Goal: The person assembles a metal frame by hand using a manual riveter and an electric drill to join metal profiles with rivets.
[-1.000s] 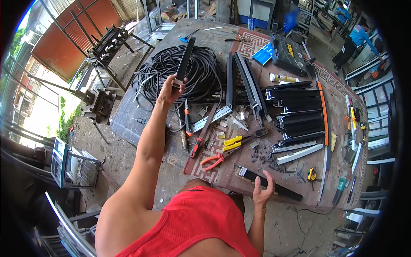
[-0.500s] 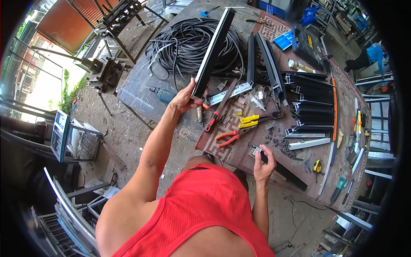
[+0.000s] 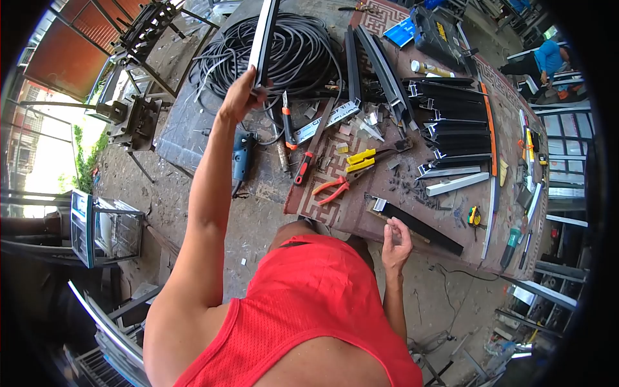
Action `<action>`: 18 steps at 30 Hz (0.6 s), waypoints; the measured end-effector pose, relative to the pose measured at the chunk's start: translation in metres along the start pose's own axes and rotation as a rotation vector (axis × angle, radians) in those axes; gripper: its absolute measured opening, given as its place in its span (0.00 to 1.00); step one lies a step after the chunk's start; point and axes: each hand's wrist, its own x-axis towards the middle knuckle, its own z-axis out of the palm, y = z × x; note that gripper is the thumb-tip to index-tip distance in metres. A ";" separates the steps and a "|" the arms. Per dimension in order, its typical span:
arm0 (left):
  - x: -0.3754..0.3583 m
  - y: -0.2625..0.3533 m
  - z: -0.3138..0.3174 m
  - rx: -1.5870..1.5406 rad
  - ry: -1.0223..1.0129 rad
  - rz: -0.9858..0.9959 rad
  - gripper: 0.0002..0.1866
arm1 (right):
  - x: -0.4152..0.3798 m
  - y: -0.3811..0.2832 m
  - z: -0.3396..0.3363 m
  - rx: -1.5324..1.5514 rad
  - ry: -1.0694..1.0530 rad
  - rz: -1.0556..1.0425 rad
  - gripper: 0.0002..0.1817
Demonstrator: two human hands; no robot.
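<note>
My left hand (image 3: 240, 98) is closed around the lower end of a long black-and-white metal profile (image 3: 263, 42), held up over a coil of black cable (image 3: 303, 55). Low at the table's near edge is my right hand (image 3: 396, 246), fingers loosely bent and apart, nothing visible in them. Just beyond it lies a short black profile (image 3: 422, 227) with a pale cut end. Near my left hand are a utility knife (image 3: 288, 122) and a blue power drill (image 3: 242, 158). Red-handled pliers (image 3: 331, 191) and a yellow-handled cutting tool (image 3: 361, 160) lie between the hands.
Several black profiles (image 3: 451, 119) lie in a row at the right, beside an orange strip (image 3: 491, 129). A black tool case (image 3: 438, 40) stands farther back. Another person (image 3: 547, 61) bends over at the far right. Metal stands (image 3: 138, 119) occupy the floor at left.
My left hand has carried the long profile left and away from me. My right hand has come off the short profile, which now rests on the table. The drill now lies turned.
</note>
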 end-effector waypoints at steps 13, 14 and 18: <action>-0.015 -0.080 0.090 0.834 0.286 0.682 0.08 | -0.059 0.052 -0.033 -0.003 0.222 0.253 0.15; -0.018 -0.109 0.107 0.839 0.018 0.745 0.06 | -0.064 0.057 -0.034 0.019 0.236 0.280 0.15; -0.009 -0.165 0.191 1.034 -0.347 0.750 0.17 | -0.050 0.033 -0.029 -0.014 0.132 0.253 0.15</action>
